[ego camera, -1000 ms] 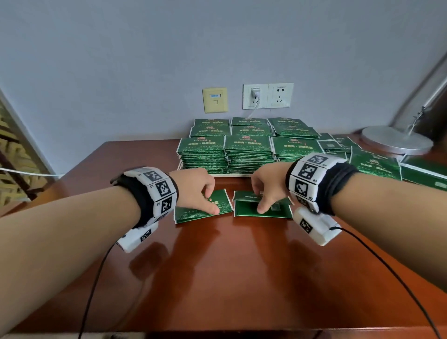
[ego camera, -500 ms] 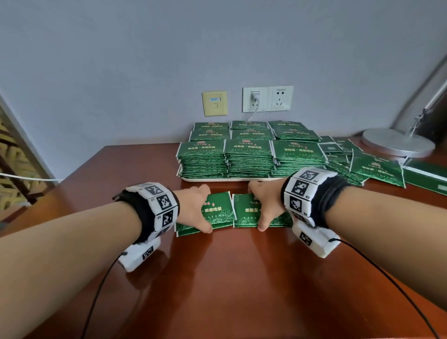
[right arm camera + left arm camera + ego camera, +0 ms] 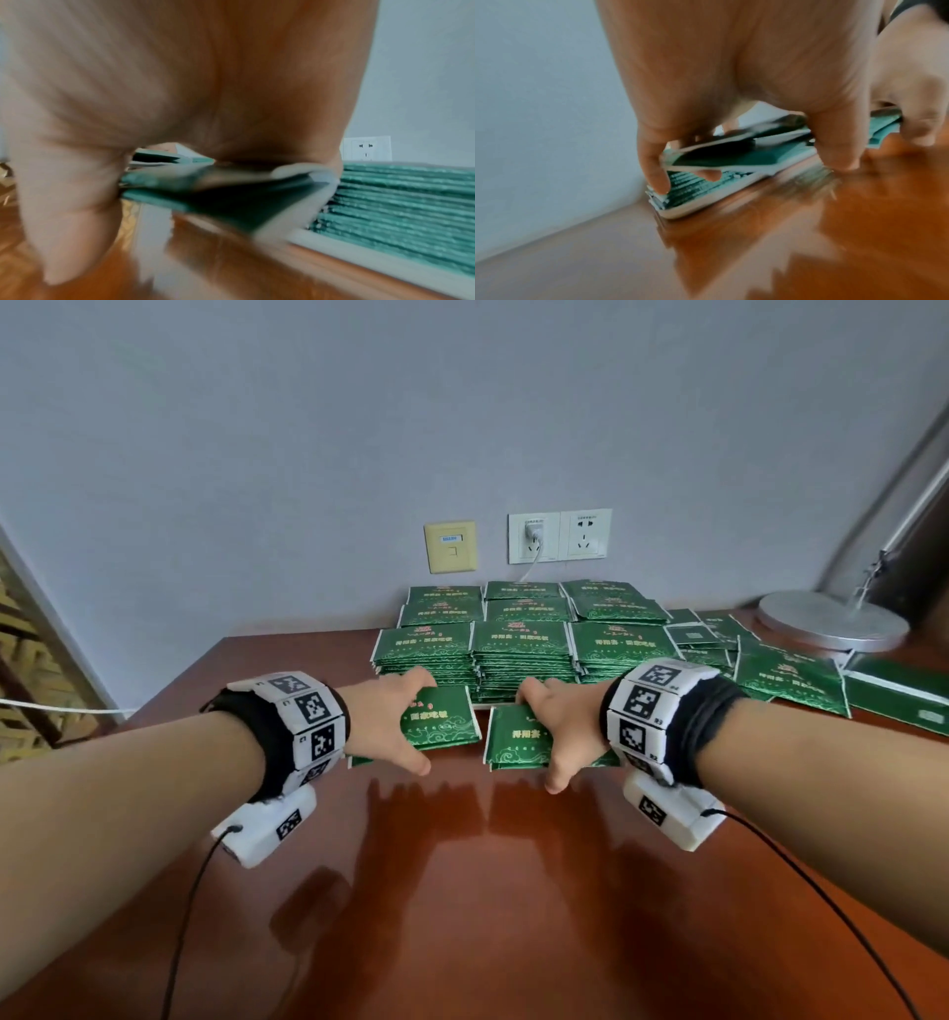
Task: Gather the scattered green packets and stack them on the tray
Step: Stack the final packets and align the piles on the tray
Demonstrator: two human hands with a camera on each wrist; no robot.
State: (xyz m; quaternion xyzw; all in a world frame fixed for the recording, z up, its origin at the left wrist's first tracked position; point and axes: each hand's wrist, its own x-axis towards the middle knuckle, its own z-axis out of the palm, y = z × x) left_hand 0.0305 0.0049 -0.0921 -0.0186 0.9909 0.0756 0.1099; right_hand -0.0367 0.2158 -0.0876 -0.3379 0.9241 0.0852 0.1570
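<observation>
My left hand [image 3: 393, 726] grips a small stack of green packets [image 3: 441, 719] by its near and far edges, thumb toward me. My right hand [image 3: 565, 737] holds a second small stack [image 3: 516, 737] the same way. Both stacks hang just above the brown table, right in front of the white tray [image 3: 482, 706]. The tray carries several tall piles of green packets [image 3: 518, 649]. In the blurred left wrist view the left hand [image 3: 731, 81] clamps its packets [image 3: 718, 160] near the tray rim [image 3: 677, 213]. In the right wrist view the right hand [image 3: 180, 81] holds its packets [image 3: 231, 194] beside the piled packets [image 3: 411, 203].
More loose green packets [image 3: 785, 675] lie scattered right of the tray, with a green box [image 3: 898, 695] beyond them. A round metal lamp base [image 3: 832, 621] stands at the back right. Wall sockets [image 3: 560, 536] sit behind the tray. Bare table [image 3: 488, 891] stretches toward me.
Both hands went from pressing on the two small stacks to gripping them by the edges. The stacks have come up off the table and moved toward the tray.
</observation>
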